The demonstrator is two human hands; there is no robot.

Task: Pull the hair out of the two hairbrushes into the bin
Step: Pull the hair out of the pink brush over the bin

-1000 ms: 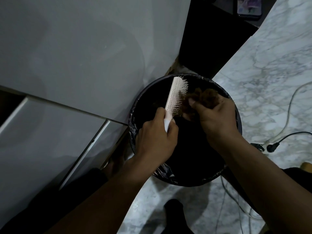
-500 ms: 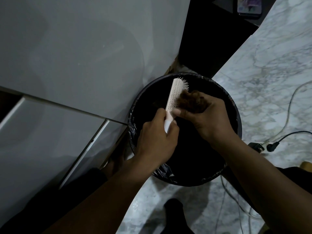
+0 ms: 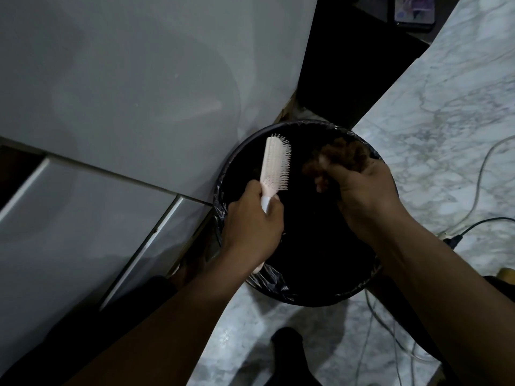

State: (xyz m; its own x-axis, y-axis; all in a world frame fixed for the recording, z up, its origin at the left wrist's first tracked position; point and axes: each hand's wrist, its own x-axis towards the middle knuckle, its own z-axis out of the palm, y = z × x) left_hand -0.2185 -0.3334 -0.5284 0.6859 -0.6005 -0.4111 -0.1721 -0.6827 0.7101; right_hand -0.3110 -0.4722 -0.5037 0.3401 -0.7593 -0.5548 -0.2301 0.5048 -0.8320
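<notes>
My left hand (image 3: 252, 227) grips the handle of a white hairbrush (image 3: 274, 165), held over the left side of the round black bin (image 3: 301, 298) with its bristles facing right. The bristles look bare of hair. My right hand (image 3: 362, 190) is over the bin's right side, apart from the brush, closed on a clump of brown hair (image 3: 342, 156). The bin is lined with a black plastic bag, and its inside is too dark to see into. Only one hairbrush is in view.
A white cabinet (image 3: 139, 93) stands tight against the bin's left side. Marble floor (image 3: 446, 121) spreads to the right, with cables (image 3: 479, 174) and a black plug (image 3: 452, 240) near the bin. A dark foot (image 3: 287, 344) shows below.
My right hand has pulled the clump of hair off the bristles and moved right, away from the brush. The brush has stayed in my left hand over the bin.
</notes>
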